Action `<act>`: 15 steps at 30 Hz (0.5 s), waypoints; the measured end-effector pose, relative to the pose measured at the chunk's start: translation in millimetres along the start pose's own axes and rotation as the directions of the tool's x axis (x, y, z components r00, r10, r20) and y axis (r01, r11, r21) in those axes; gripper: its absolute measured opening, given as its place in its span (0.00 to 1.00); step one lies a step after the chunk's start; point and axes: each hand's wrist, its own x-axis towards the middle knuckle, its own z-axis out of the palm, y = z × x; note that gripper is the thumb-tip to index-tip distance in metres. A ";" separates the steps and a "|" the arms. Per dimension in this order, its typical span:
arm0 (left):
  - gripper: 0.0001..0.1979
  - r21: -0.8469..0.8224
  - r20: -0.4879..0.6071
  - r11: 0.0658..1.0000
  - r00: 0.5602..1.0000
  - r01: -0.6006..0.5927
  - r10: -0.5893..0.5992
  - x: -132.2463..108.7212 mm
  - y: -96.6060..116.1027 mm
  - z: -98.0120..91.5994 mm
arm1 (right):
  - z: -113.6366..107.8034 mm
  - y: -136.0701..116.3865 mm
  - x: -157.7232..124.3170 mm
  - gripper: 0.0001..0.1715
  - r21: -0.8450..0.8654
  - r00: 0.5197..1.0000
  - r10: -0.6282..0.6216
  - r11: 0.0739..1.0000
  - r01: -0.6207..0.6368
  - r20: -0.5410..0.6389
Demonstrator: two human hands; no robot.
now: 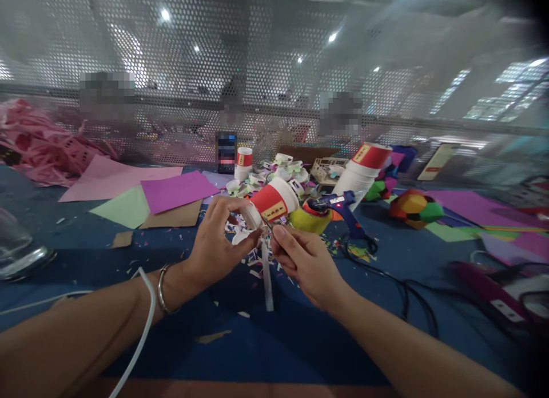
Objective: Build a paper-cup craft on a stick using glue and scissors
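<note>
Between the thumb and fingers of my left hand [214, 235] is a white paper cup piece [252, 215], shaped like a short ring. My right hand [306, 266] is closed beside it, pinching a thin dark tool [267, 223] against its edge; the tool's kind is hard to make out. A pale narrow strip [268, 281] hangs or lies just below both hands. Right behind them, a red and white paper cup [274, 201] lies tilted on its side. Paper scraps [255, 266] are scattered under the hands.
A blue glue gun [343, 206] stands to the right, its black cable [394, 278] trailing towards a power strip [493, 298]. Stacked cups [360, 169] lean behind it. Coloured paper sheets [178, 191] lie left, near a glass [19, 243]. A white cable [143, 329] crosses my left forearm.
</note>
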 end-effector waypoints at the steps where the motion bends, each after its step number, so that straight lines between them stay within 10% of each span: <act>1: 0.22 0.006 -0.003 1.000 1.000 -0.009 0.009 0.1 -0.6 0.0 | 0.0 0.2 0.1 0.30 -0.002 1.000 0.007 1.000 -0.007 0.006; 15: 0.24 0.040 -0.054 0.999 0.998 -0.022 0.024 0.4 -1.7 -3.3 | -1.0 -0.7 1.9 0.31 -0.013 0.999 0.035 0.999 -0.034 0.026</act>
